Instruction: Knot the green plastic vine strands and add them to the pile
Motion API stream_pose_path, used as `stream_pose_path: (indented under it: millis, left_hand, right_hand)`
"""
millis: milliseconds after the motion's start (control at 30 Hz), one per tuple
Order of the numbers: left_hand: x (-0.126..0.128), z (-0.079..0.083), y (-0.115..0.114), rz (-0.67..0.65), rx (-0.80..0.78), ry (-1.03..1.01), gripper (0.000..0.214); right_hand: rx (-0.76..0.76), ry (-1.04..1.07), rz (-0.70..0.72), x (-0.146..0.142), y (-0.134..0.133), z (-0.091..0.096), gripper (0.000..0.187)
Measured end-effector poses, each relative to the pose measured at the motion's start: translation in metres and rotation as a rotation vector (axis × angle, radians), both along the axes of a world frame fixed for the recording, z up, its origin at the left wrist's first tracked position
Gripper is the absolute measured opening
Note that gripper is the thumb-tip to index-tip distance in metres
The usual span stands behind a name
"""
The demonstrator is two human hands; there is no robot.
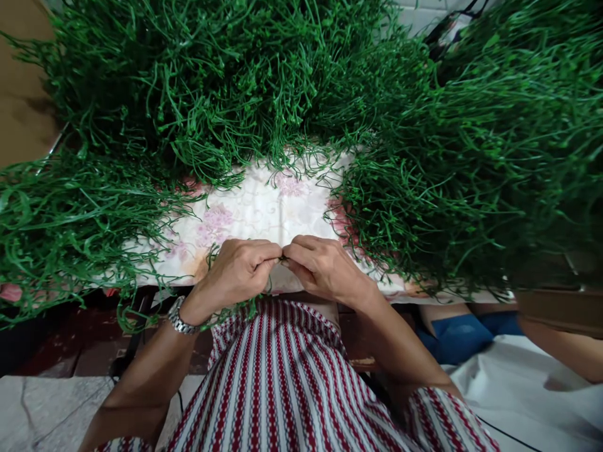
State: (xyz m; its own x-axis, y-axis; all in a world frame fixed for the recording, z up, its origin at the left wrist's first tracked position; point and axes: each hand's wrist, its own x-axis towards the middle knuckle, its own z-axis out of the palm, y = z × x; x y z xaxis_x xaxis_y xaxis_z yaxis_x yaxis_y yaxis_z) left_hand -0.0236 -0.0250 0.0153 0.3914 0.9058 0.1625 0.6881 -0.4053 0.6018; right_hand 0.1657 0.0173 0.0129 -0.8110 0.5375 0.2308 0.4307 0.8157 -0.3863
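My left hand (240, 271) and my right hand (320, 267) meet fingertip to fingertip at the near edge of a table, both closed in a pinch on a thin green plastic sprig (283, 257). More green strands (235, 309) hang below my left hand over my lap. A metal watch (181, 320) sits on my left wrist. Large heaps of green artificial grass-like sprigs (211, 81) surround my hands on the left, back and right (475, 163).
A floral cloth (249, 210) covers the table between the heaps. My striped red and white garment (282, 383) fills the foreground. Another person's arm (560, 348) and white garment (518, 389) are at the lower right, beside something blue (455, 336).
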Motion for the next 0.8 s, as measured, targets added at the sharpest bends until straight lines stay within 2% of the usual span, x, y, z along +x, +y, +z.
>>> stream_pose_path:
  millis: [67,167,267,367,400,433,500,567,600,667,800]
  left_hand:
    - [-0.003,0.002,0.001,-0.084,0.008,0.044,0.021]
    - [-0.006,0.004,0.003,-0.235,-0.032,-0.012,0.025]
    - [-0.010,0.005,0.004,-0.359,-0.145,-0.134,0.029]
    - [-0.013,0.006,0.004,-0.337,-0.221,-0.285,0.027]
    - [-0.014,0.006,0.003,-0.278,-0.218,-0.330,0.025]
    - [-0.014,0.007,0.003,-0.206,-0.205,-0.364,0.022]
    - [-0.013,0.008,0.002,-0.074,-0.170,-0.393,0.017]
    - [-0.011,0.008,0.001,-0.028,-0.154,-0.403,0.015]
    - [-0.010,0.008,0.001,-0.027,-0.147,-0.408,0.014]
    - [-0.006,0.006,0.000,0.003,-0.116,-0.418,0.015]
    - [0.002,-0.003,-0.004,0.175,-0.028,-0.411,0.012]
  right_hand:
    - [-0.035,0.000,0.096,0.002,0.003,0.001,0.015]
    - [-0.151,0.056,0.264,0.003,0.009,0.001,0.022]
    - [-0.394,0.167,0.439,0.003,0.011,-0.003,0.026]
    - [-0.658,0.287,0.551,0.003,0.008,-0.008,0.025]
    - [-0.713,0.339,0.510,0.003,0.007,-0.010,0.025]
    - [-0.742,0.408,0.413,0.003,0.006,-0.011,0.025]
    - [-0.733,0.557,0.131,0.003,0.004,-0.013,0.025]
    - [-0.687,0.633,-0.069,0.000,0.002,-0.014,0.028]
    - [-0.660,0.638,-0.100,-0.003,0.000,-0.015,0.031]
    - [-0.609,0.634,-0.074,-0.010,-0.004,-0.017,0.036]
    - [-0.540,0.678,-0.084,-0.026,-0.016,-0.027,0.035]
